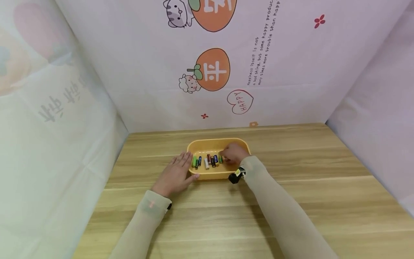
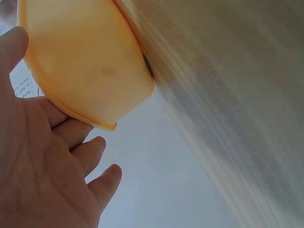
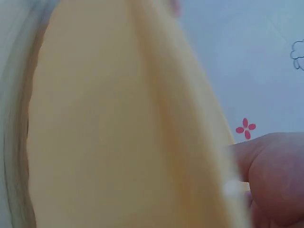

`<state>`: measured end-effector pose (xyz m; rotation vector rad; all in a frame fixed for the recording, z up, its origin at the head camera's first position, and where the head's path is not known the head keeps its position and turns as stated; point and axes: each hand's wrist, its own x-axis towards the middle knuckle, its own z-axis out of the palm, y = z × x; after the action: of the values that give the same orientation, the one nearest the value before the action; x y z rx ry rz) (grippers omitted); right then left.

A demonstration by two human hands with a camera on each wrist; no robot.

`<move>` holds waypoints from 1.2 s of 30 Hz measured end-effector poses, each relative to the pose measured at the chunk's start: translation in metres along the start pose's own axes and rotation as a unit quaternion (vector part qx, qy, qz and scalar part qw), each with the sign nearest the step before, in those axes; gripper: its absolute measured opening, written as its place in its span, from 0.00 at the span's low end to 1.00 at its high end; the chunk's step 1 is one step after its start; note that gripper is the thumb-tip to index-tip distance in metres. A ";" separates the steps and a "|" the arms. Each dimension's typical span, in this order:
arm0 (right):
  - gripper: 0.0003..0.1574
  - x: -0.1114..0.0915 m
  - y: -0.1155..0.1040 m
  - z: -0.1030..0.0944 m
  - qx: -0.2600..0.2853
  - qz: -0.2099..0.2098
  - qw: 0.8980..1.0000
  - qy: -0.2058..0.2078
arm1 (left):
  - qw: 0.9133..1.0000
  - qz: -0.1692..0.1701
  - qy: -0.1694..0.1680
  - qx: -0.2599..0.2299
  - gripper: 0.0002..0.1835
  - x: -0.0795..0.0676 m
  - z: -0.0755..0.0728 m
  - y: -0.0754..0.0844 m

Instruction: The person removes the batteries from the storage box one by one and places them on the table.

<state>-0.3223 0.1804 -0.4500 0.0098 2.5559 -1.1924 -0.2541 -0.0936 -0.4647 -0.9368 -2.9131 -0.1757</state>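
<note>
A yellow plastic basin [image 1: 207,176] stands on the table with several small batteries in it. My left hand [image 1: 176,175] rests against its left end, fingers on the rim and thumb at the front rim; in the left wrist view the fingers [image 2: 76,133] lie loosely along the edge. My right hand [image 1: 235,152] reaches into the basin's right side, bent at the fingers. Its fingertips are right at a green-and-black battery [image 1: 221,159]; I cannot tell whether they pinch it. A white battery [image 1: 206,164] and a bright green battery [image 1: 194,161] lie farther left.
The wooden table [image 1: 207,223] extends around the basin. A white printed cloth wall [image 1: 155,90] rises behind it, with more pale cloth at both sides. A black wrist device [image 1: 233,178] hangs near the basin's front right rim.
</note>
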 end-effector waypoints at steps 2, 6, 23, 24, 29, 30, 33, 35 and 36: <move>0.15 0.001 -0.001 -0.001 0.024 0.005 1.000 -0.006 | 1.000 0.000 -0.001 -0.004 0.45 0.000 0.000 -0.001; 0.16 0.006 -0.007 -0.006 0.003 0.012 1.000 -0.004 | 1.000 -0.001 0.001 -0.006 0.45 0.000 -0.001 -0.004; 0.19 0.027 -0.001 0.019 -0.046 0.042 0.997 0.055 | 1.000 0.003 0.007 -0.011 0.45 0.000 0.000 0.000; 0.20 0.029 0.000 0.020 -0.058 0.041 0.996 0.062 | 1.000 0.003 0.007 -0.012 0.45 0.000 -0.001 0.000; 0.19 0.030 -0.003 0.025 -0.088 0.042 0.992 0.085 | 1.000 0.001 0.010 -0.016 0.46 0.000 0.001 -0.001; 0.17 0.029 -0.004 0.025 -0.084 0.047 0.992 0.087 | 1.000 0.001 0.011 -0.016 0.46 -0.001 0.001 -0.002; 0.12 0.026 -0.008 0.025 -0.077 0.056 0.992 0.082 | 1.000 0.003 0.013 -0.017 0.46 -0.001 0.002 -0.002; 0.13 0.023 -0.009 0.023 -0.076 0.057 0.992 0.078 | 1.000 0.003 0.014 -0.015 0.45 -0.001 0.003 -0.002; 0.14 0.022 -0.009 0.023 -0.075 0.055 0.993 0.078 | 1.000 0.004 0.014 -0.015 0.45 0.000 0.003 -0.002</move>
<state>-0.3377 0.1547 -0.4628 0.2140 2.7331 -0.9936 -0.2549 -0.0947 -0.4678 -0.9413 -2.8888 -0.2323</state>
